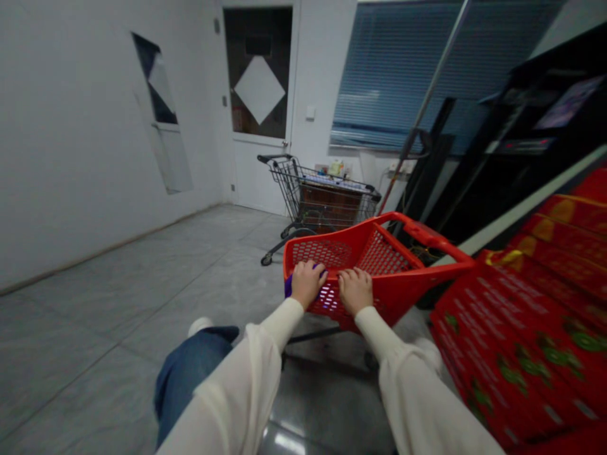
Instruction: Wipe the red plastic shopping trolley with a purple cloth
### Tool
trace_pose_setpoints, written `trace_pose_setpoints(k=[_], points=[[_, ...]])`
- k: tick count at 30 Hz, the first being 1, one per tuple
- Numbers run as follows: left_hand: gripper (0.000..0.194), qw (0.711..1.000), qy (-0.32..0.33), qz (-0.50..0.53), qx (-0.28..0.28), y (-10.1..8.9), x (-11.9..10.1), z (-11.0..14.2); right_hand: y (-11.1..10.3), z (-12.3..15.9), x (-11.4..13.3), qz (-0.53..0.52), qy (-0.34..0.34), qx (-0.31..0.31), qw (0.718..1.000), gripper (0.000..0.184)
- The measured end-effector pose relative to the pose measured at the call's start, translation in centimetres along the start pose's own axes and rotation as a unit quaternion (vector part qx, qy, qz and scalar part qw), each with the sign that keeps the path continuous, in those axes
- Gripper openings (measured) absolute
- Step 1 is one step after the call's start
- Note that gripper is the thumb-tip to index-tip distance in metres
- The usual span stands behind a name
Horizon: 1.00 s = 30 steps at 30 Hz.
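Both my hands rest on the near rim of a red plastic shopping trolley basket point(391, 262) with perforated mesh walls. My left hand point(308, 284) curls over the rim, and a small purple object point(288, 285) shows beside it, mostly hidden by the hand. My right hand point(355, 291) grips the same rim a little to the right, with its fingers hooked over the edge. White sleeves cover both my forearms. The basket looks empty where I can see into it.
A grey wire shopping cart point(322, 196) stands ahead on the tiled floor, in front of a white door point(258, 107). Red printed cartons point(512, 341) are stacked along the right, below a black shelf unit point(516, 139). My jeans-clad leg point(190, 379) shows below left.
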State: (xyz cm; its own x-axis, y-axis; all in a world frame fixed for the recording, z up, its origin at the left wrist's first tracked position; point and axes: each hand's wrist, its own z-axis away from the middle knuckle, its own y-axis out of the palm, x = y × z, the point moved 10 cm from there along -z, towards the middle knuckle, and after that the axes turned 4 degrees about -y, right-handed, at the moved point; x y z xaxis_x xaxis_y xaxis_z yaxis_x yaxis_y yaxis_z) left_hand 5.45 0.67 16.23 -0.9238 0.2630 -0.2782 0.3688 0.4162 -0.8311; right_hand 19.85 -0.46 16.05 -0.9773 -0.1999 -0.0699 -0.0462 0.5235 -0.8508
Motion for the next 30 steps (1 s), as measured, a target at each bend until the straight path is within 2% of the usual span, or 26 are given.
trace_pose_setpoints(k=[2,4,6,8,11,14,17,20,24,27,30], points=[[0.032,1.000,0.026,0.003,0.010,0.0,0.2,0.0,0.1,0.0,-0.1,-0.003,-0.005,0.001,1.000,0.035],[0.032,0.999,0.029,0.006,0.012,-0.3,1.7,0.3,0.1,0.0,-0.1,-0.009,-0.004,-0.004,1.000,0.035],[0.031,1.000,0.004,0.007,0.005,-0.8,3.5,0.5,0.0,0.1,0.2,-0.014,0.002,-0.012,1.000,0.034],[0.031,1.000,-0.025,0.002,-0.003,-1.2,4.2,0.4,0.0,0.0,0.8,-0.015,0.009,-0.018,1.000,0.035],[0.032,0.999,-0.031,-0.011,-0.009,-1.3,2.9,-0.1,-0.2,-0.3,2.0,-0.010,0.014,-0.016,1.000,0.036],[0.031,0.999,-0.011,-0.030,0.003,-0.9,1.3,-0.9,-0.3,-0.9,2.7,-0.003,-0.017,0.021,1.000,0.039],[0.030,0.999,-0.004,-0.038,0.023,-0.7,2.4,-1.3,-1.4,-1.0,1.4,0.018,-0.025,0.033,0.999,0.042],[0.030,0.999,-0.007,-0.035,0.024,-1.0,4.7,-1.3,-2.9,-0.7,-1.5,0.043,0.021,0.012,0.999,0.040],[0.031,0.998,-0.055,-0.028,0.002,-1.8,6.5,-1.2,-2.7,-0.4,-1.8,0.026,0.010,0.017,0.999,0.037],[0.031,0.996,-0.081,-0.035,-0.002,-1.7,4.8,-1.3,-2.4,-0.5,-0.5,0.006,0.010,0.007,1.000,0.034],[0.030,0.999,-0.036,-0.032,-0.001,-1.0,1.1,-1.3,-2.5,-0.8,0.8,-0.009,0.003,-0.004,1.000,0.032]])
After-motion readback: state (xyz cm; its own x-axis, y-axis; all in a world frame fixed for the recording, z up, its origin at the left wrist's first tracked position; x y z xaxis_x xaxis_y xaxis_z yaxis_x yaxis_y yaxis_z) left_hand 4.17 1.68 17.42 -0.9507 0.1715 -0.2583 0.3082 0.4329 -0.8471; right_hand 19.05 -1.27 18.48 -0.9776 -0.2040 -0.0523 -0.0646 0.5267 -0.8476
